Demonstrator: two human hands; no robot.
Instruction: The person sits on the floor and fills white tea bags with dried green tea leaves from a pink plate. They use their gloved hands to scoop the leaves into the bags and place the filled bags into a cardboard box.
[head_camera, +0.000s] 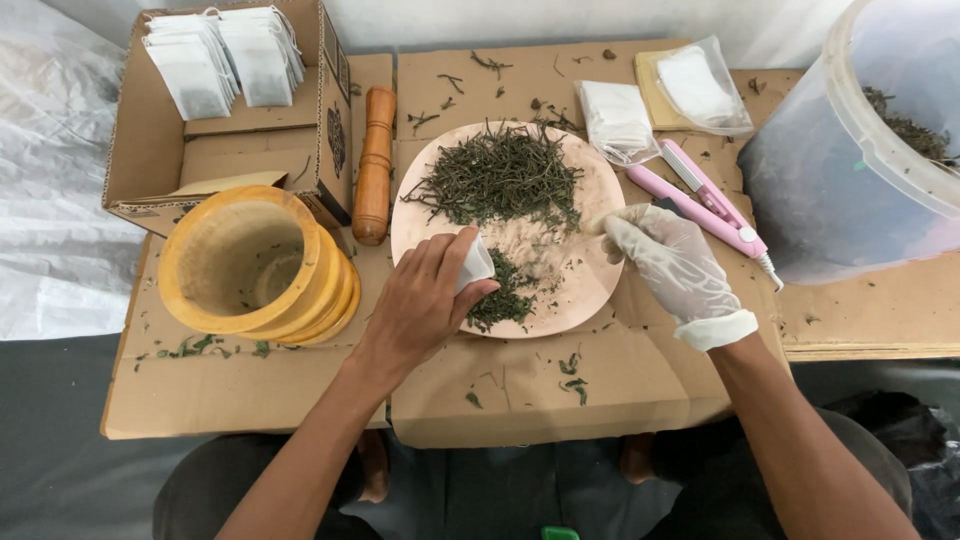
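Small white sachet (477, 266), open-mouthed, empty-looking.

My right hand (678, 268) wore a thin, smooth rubbery glove; my left hand (418, 300) was bare and held a soft paper bag (477, 266). The wooden plate (590, 270) looked matt, the cardboard (560, 400) rough

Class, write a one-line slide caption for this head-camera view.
Bare left hand holds a white sachet over dried leaves; gloved right hand alongside.

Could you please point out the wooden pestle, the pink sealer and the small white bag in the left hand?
wooden pestle (375, 165), head view, mid shaft.
pink sealer (700, 200), head view, middle of its arms.
small white bag (477, 265), head view, exposed upper part.
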